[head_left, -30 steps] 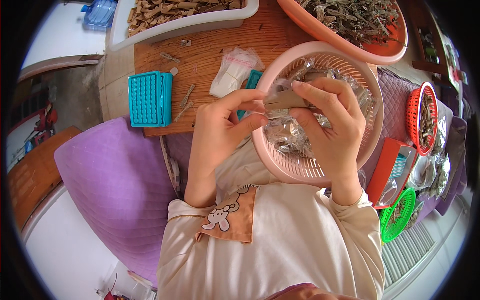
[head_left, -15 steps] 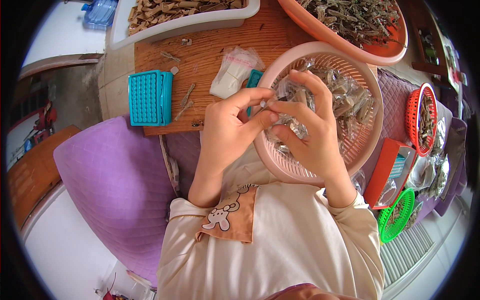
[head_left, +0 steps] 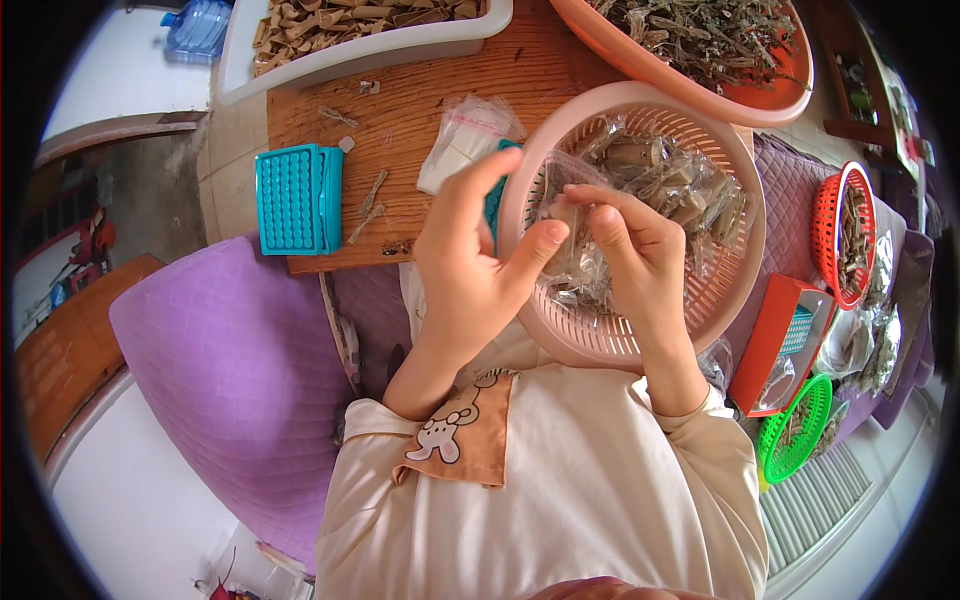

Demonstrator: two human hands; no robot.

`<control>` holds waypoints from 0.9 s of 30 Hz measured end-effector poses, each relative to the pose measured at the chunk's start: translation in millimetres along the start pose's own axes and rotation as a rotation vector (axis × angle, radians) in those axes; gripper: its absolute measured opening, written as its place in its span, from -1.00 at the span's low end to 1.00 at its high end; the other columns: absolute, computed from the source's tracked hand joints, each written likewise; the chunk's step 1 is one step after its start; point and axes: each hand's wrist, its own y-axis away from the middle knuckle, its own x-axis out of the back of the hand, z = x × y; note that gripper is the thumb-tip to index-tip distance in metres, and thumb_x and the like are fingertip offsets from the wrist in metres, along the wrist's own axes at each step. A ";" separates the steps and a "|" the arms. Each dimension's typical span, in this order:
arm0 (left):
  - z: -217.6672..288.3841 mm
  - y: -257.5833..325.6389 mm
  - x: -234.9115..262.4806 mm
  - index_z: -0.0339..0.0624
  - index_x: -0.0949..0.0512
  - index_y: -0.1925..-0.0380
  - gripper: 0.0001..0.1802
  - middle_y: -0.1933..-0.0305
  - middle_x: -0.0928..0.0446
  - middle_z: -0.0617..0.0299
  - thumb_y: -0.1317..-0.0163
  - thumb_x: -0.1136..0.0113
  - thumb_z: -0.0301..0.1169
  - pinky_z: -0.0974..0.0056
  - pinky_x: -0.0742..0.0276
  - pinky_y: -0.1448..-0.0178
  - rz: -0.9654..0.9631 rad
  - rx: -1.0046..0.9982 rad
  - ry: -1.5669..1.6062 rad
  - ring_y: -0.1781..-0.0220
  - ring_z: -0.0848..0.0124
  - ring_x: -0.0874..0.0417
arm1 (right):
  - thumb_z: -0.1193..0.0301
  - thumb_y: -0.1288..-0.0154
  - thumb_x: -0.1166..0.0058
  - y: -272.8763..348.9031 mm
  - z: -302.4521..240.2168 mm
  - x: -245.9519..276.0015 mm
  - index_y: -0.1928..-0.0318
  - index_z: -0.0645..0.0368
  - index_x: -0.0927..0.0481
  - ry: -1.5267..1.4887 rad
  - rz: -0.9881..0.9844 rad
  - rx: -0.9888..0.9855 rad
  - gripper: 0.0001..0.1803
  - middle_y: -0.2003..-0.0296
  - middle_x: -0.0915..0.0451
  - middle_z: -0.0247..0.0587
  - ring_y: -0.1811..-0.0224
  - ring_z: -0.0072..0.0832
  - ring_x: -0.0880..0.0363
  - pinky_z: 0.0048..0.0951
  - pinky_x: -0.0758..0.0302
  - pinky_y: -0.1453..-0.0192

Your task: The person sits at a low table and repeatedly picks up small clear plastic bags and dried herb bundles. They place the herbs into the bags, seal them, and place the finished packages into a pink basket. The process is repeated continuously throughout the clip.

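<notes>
At the near right corner of the worktop [head_left: 400, 130], the left hand [head_left: 466, 225] is coming away.
Its grip is spreading, no longer meeting the right hand [head_left: 642, 250], which is pinching a packet [head_left: 573, 245] above the left side of the basket [head_left: 590, 345]; that grip is apparently bearing it alone, left-thumb contact being unclear.

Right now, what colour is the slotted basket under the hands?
Pale pink; the basket shows best in the head view.

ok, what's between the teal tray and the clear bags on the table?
Two dried twigs on the wooden table, nearer the tray, plus a small pale scrap by the tray's corner. Head view.
</notes>
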 end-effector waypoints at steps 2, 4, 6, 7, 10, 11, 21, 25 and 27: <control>-6.8 -3.0 -0.2 -0.20 -0.56 0.31 -0.71 0.23 -0.56 0.19 0.07 -0.33 -0.35 0.48 -0.32 0.60 0.078 -0.358 -0.165 0.60 0.56 -0.45 | 0.40 -0.24 0.02 1.2 -0.4 1.3 0.11 0.33 -0.52 0.090 -0.022 0.015 -0.73 0.37 -0.60 -0.13 0.44 -0.63 -0.51 -0.58 -0.44 0.35; -6.9 -4.9 -1.8 -0.19 -0.58 0.38 -0.77 0.21 -0.56 0.21 0.12 -0.31 -0.44 0.40 -0.49 0.50 0.069 -0.583 -0.263 0.50 0.44 -0.58 | 0.45 -0.20 -0.02 2.5 -4.2 0.9 0.12 0.31 -0.53 0.144 -0.083 0.037 -0.74 0.39 -0.59 -0.06 0.48 -0.55 -0.55 -0.55 -0.45 0.38; -2.3 -4.8 0.1 -0.22 -0.60 0.41 -0.79 0.24 -0.58 0.17 0.14 -0.30 -0.50 0.41 -0.51 0.47 -0.042 -0.574 -0.302 0.48 0.41 -0.60 | 0.49 -0.13 -0.05 2.4 -6.8 0.3 0.16 0.31 -0.53 0.285 -0.061 0.175 -0.76 0.38 -0.58 -0.05 0.47 -0.42 -0.56 -0.50 -0.47 0.39; -1.1 -4.7 0.7 -0.23 -0.61 0.42 -0.80 0.26 -0.58 0.14 0.15 -0.30 -0.52 0.42 -0.52 0.45 -0.098 -0.570 -0.319 0.47 0.40 -0.61 | 0.52 -0.10 -0.07 2.4 -8.1 0.7 0.17 0.31 -0.54 0.357 -0.047 0.244 -0.76 0.38 -0.58 -0.04 0.46 -0.35 -0.56 -0.48 -0.47 0.39; -4.3 -8.4 0.0 -0.22 -0.61 0.43 -0.78 0.28 -0.59 0.18 0.18 -0.24 -0.62 0.42 -0.51 0.47 -0.147 -0.574 -0.337 0.50 0.42 -0.60 | 0.57 0.01 -0.10 -2.2 -8.7 4.2 0.25 0.30 -0.53 0.512 -0.063 0.443 -0.77 0.39 -0.58 -0.11 0.46 -0.27 -0.54 -0.40 -0.47 0.42; -5.8 -10.3 -0.1 -0.22 -0.61 0.43 -0.78 0.29 -0.59 0.19 0.19 -0.23 -0.63 0.42 -0.51 0.48 -0.157 -0.582 -0.346 0.50 0.43 -0.60 | 0.57 0.03 -0.10 -1.7 -10.7 4.0 0.26 0.29 -0.53 0.551 -0.073 0.449 -0.77 0.39 -0.58 -0.12 0.47 -0.28 -0.53 -0.39 -0.47 0.43; -28.3 -25.7 10.5 -0.21 -0.53 0.48 -0.92 0.35 -0.58 0.20 0.00 -0.09 -0.60 0.49 -0.37 0.52 0.027 -0.230 -0.050 0.58 0.57 -0.47 | 0.56 0.01 -0.09 2.6 -22.1 3.3 0.28 0.25 -0.56 0.464 -0.095 0.384 -0.80 0.37 -0.57 -0.16 0.53 -0.32 -0.51 -0.43 -0.46 0.45; -45.2 -33.4 38.0 -0.19 -0.36 0.35 -0.82 0.26 -0.55 0.07 -0.11 0.14 -0.70 0.58 -0.08 0.61 0.184 -0.031 0.519 0.67 0.75 -0.11 | 0.48 -0.11 -0.06 1.4 -18.4 4.7 0.26 0.22 -0.59 0.258 -0.045 0.356 -0.83 0.36 -0.54 -0.16 0.43 -0.36 -0.53 -0.47 -0.46 0.38; -47.2 -24.1 33.4 -0.17 -0.29 0.36 -0.92 0.41 -0.49 0.17 -0.14 0.15 -0.57 0.55 -0.03 0.62 0.001 -0.060 0.655 0.68 0.72 -0.06 | 0.42 -0.16 -0.04 0.6 -11.2 6.2 0.24 0.20 -0.60 0.132 -0.045 0.340 -0.82 0.38 -0.51 -0.20 0.40 -0.42 -0.48 -0.49 -0.43 0.33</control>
